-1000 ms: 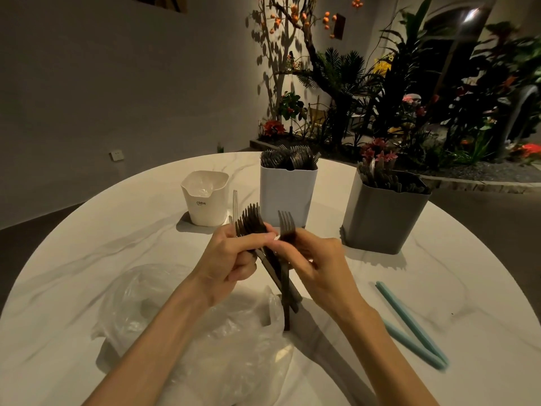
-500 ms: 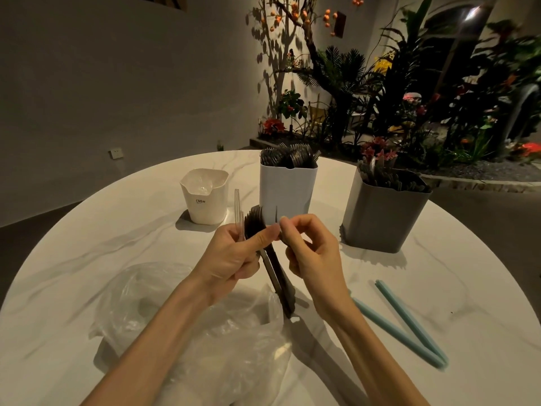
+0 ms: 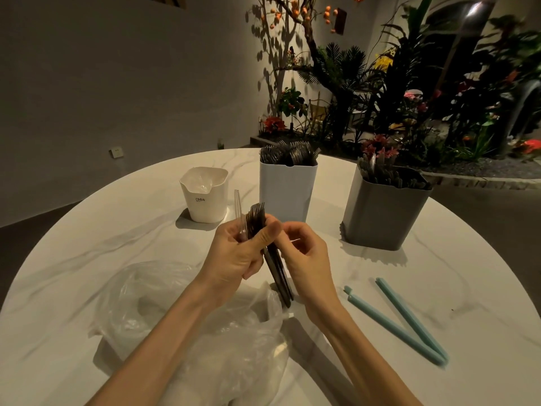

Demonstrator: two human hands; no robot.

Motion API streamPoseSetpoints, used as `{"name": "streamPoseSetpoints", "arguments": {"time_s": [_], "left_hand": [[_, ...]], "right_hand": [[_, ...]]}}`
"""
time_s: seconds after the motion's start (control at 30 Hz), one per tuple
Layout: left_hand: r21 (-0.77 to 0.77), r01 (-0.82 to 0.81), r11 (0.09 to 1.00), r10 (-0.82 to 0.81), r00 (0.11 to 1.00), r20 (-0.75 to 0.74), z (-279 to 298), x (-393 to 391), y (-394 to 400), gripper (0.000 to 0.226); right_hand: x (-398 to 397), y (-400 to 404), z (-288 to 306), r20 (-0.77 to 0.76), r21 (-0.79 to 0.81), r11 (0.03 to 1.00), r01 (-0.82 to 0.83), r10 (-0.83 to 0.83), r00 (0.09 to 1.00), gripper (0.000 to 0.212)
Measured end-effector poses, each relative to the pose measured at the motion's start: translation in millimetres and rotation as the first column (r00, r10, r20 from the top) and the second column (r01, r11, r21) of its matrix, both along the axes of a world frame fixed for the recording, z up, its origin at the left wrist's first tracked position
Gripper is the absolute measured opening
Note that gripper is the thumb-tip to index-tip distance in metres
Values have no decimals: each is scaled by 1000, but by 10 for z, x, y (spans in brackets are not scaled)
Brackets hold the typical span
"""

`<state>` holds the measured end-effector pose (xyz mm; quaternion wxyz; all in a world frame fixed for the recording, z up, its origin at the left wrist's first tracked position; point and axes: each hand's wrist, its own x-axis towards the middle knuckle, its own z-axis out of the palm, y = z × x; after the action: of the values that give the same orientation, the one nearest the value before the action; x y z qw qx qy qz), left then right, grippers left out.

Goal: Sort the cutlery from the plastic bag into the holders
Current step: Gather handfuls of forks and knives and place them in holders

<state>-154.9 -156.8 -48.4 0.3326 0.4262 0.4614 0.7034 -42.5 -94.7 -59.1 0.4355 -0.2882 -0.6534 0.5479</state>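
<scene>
My left hand (image 3: 234, 254) grips a bundle of dark forks (image 3: 256, 216), tines up, together with one clear plastic piece (image 3: 237, 205). The fork handles (image 3: 281, 284) slant down towards the crumpled plastic bag (image 3: 187, 315) lying in front of me. Right beside it, my right hand (image 3: 308, 259) has its fingers curled, and its thumb and forefinger pinch at the side of the bundle next to my left thumb. Behind stand three holders: a small white cup (image 3: 205, 200) with clear cutlery, a tall white holder (image 3: 288, 190) full of dark forks, and a grey holder (image 3: 383, 215) with grey cutlery.
Two teal sticks (image 3: 401, 320) lie in a V on the round marble table (image 3: 439, 288) to my right. Plants and flowers (image 3: 409, 98) fill the background behind the table; a plain wall is on the left.
My right hand brought a single fork into the bundle in my left hand, then slid down from the tines to the bundle's side. The bundle now stands more upright.
</scene>
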Motion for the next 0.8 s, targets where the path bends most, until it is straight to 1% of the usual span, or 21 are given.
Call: {"name": "streamPoseSetpoints", "arguments": {"time_s": [0.03,0.07,0.1,0.13,0.17,0.2,0.23,0.27,0.3,0.37,0.43,0.5,0.57,0.6,0.67,0.7,0.73,0.77,0.8], "left_hand": [[3,-5,1000,5,1000,25,3,-1,2,87],[2,-16,1000,16,999,44,4,0,5,94],[-7,-26,1000,26,998,62,5,6,10,91],[-19,-35,999,36,996,77,3,11,15,82],[-38,-51,998,54,994,92,5,20,18,68],[-57,-76,995,81,992,96,6,26,22,52],[-76,-102,992,109,990,88,15,34,23,41],[-92,-117,989,124,990,70,17,37,26,36],[-103,-110,989,117,991,58,20,42,23,33],[-78,-14,997,22,995,99,29,53,13,28],[-31,83,996,-76,982,172,45,56,4,28],[-25,82,996,-77,983,165,51,45,0,25],[-43,36,998,-30,992,126,51,26,-3,21],[-56,8,998,-2,995,103,55,10,-5,23],[-88,-43,995,47,998,41,59,-45,-19,27],[-105,-63,992,64,998,2,68,-67,-35,27],[-118,-74,990,70,997,-44,87,-92,-51,25],[-132,-70,989,58,994,-90,125,-96,-71,24],[-146,-53,988,32,990,-140,182,-88,-61,21]], "right_hand": [[-2,-16,8,24,-5,999,-31,32,999,33],[2,-29,5,51,-14,997,-70,71,996,36],[-1,-49,9,80,-25,994,-107,109,991,42],[-2,-67,5,116,-22,990,-140,141,983,48],[-12,-81,-2,156,-27,986,-166,168,973,54],[-40,-84,-23,190,-42,983,-176,181,965,62],[-73,-92,-41,216,-56,984,-169,177,960,67],[-104,-101,-69,235,-49,988,-145,153,960,64],[-131,-112,-96,238,-34,993,-114,119,964,58],[-158,-112,-131,189,-47,996,-75,83,978,60],[-134,-92,-113,127,-113,987,-113,127,984,68],[-93,-86,-71,103,-194,962,-194,217,971,73],[-55,-93,-57,112,-266,925,-271,309,944,62],[-27,-95,-57,118,-275,914,-299,341,933,54],[50,-70,-44,69,-302,871,-386,424,903,32],[101,-39,-18,73,-307,837,-453,495,866,29],[147,-3,33,128,-285,810,-512,561,817,31],[176,14,75,186,-267,801,-536,588,787,33],[187,32,113,237,-250,825,-507,560,794,34]]}}
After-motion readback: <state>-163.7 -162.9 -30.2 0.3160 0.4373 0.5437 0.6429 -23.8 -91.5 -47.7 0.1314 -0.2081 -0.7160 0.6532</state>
